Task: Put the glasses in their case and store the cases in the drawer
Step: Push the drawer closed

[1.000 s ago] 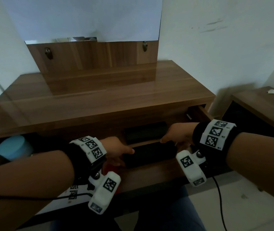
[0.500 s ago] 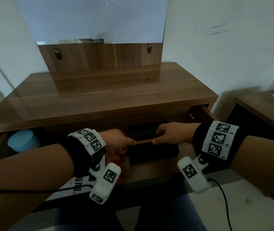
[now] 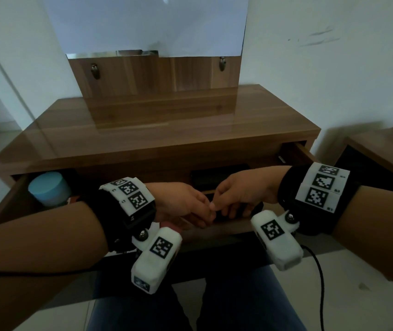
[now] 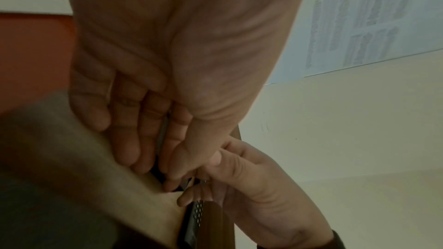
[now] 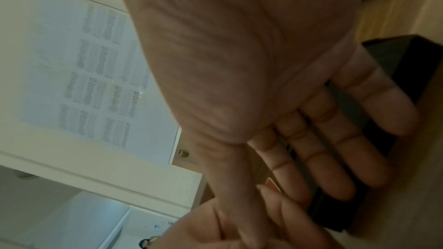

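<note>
As both hands meet over the open drawer point(image 3: 295, 151), left hand point(image 3: 183, 204) & right hand point(image 3: 245, 192) curl on the near black glasses case point(image 3: 252, 209), long axis left-right beneath them; 2nd case point(image 3: 217, 177) lies just beyond.

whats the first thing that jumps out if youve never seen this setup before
The two hands meeting over the open drawer: the left hand and right hand come together at its front, over a black case. A second black case lies behind them, and a pale blue round container sits at the drawer's far left.
</note>
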Demonstrator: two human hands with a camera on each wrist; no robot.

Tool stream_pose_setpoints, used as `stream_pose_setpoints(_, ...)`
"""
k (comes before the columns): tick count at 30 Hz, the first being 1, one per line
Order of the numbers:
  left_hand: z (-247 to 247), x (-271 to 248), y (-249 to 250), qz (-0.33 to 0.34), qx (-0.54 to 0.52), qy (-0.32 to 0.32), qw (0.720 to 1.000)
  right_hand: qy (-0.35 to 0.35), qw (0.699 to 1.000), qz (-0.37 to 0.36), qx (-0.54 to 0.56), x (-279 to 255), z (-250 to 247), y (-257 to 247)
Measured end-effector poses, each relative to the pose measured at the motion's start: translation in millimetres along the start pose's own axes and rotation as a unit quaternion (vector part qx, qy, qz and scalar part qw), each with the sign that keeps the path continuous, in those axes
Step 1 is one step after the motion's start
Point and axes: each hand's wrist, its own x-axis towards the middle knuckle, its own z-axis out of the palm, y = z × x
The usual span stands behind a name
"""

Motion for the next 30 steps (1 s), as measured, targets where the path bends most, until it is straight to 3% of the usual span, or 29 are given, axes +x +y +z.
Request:
stream_pose_setpoints(8, 19.0, -12.0, -15.7, 0.011, 0.005, -0.101, 0.995, -0.069, 0.996, -0.016, -0.058, -6.2, 22.7, 13.6)
stream_pose_setpoints(22, 12.5, -6.8, -14.3, 0.038, 0.009, -0.083, 0.996, -0.077, 0.995, -0.061, -0.014, -0.1, 20.1, 17.3)
stream_pose_setpoints(30, 0.3, -1.0, -12.6, 0.059, 0.022, -0.039, 0.997, -0.035, 0.997, -0.075, 0.001, 9.2, 9.8, 19.2)
